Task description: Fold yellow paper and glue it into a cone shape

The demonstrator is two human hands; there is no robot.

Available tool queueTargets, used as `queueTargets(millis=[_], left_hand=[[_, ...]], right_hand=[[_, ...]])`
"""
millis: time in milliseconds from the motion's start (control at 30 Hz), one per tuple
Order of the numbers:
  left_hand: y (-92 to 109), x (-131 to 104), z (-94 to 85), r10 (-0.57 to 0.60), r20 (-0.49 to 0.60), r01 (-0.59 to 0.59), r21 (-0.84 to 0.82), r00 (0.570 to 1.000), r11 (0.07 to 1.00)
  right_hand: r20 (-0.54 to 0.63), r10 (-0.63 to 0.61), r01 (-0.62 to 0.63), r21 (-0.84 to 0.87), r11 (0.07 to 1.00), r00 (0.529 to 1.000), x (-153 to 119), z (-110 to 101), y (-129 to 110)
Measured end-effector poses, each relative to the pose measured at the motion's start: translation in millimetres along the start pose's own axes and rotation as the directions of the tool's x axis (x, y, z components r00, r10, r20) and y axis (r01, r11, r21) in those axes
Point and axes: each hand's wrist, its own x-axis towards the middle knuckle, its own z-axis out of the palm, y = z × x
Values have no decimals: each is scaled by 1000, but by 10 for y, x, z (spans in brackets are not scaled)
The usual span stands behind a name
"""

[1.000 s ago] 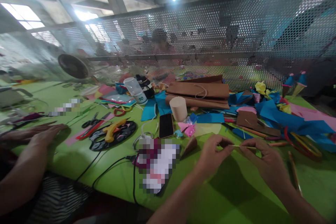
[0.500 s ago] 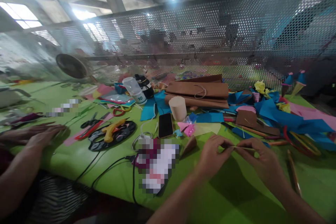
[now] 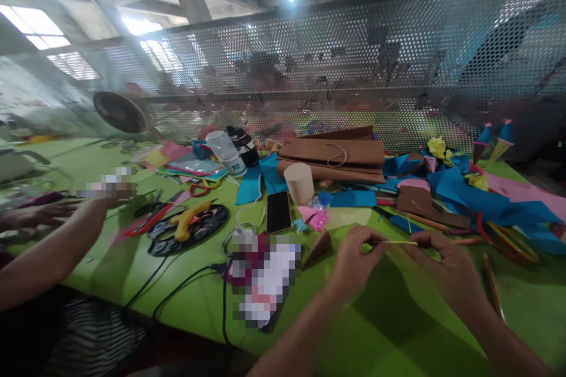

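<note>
Between my two hands a thin yellowish strip [image 3: 400, 242] is stretched level above the green table. Thumb and fingers of my left hand [image 3: 359, 256] pinch its left end. My right hand [image 3: 442, 259] is pinched on the right end. A folded brown paper piece [image 3: 318, 247] stands just left of my left hand. A brown, pencil-like stick [image 3: 494, 285] lies to the right of my right hand.
Behind my hands lie blue paper [image 3: 469, 188], a brown roll [image 3: 331, 156] and a beige cylinder [image 3: 299, 184]. A black phone [image 3: 279, 212], a pixelated device [image 3: 269, 285] and a black tool with a yellow handle [image 3: 190, 224] lie leftward. Another person's arm [image 3: 57, 247] reaches in at far left.
My hands have moved apart, and more of the strip shows between them. The other person's arm at the left has reached further forward over the table.
</note>
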Motion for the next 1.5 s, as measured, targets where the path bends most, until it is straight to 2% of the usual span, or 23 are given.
queueTargets(millis=[233,500,733,933,1000,1100,1167,1233,1500], left_hand=[[-17,11,3,28,11,-28,12,1000,1000],[-35,5,15,-109,3,109,-60,994,992],[-75,21,26,-175,-6,172,-155,985,973],[-20,21,15,-203,19,203,-185,979,962],[0,20,9,-190,-3,187,-163,982,969],[29,18,1,-90,-35,87,-81,995,993],[40,13,0,-16,-31,15,-23,999,1000],[40,6,3,11,-14,-11,-3,1000,1000],[46,-10,11,-95,34,99,-148,995,984]], right_hand=[[20,11,-12,17,1000,1000,6,-3,-30],[20,139,-140,91,986,990,-14,-28,65],[114,117,-126,72,989,987,24,8,52],[83,116,-120,48,992,990,31,5,18],[93,109,-114,55,992,990,27,0,15],[88,98,-103,61,993,991,18,-10,6],[71,81,-84,45,995,994,13,-14,7],[56,71,-73,28,997,996,8,-17,18],[31,5,-5,5,1000,1000,-19,-6,56]])
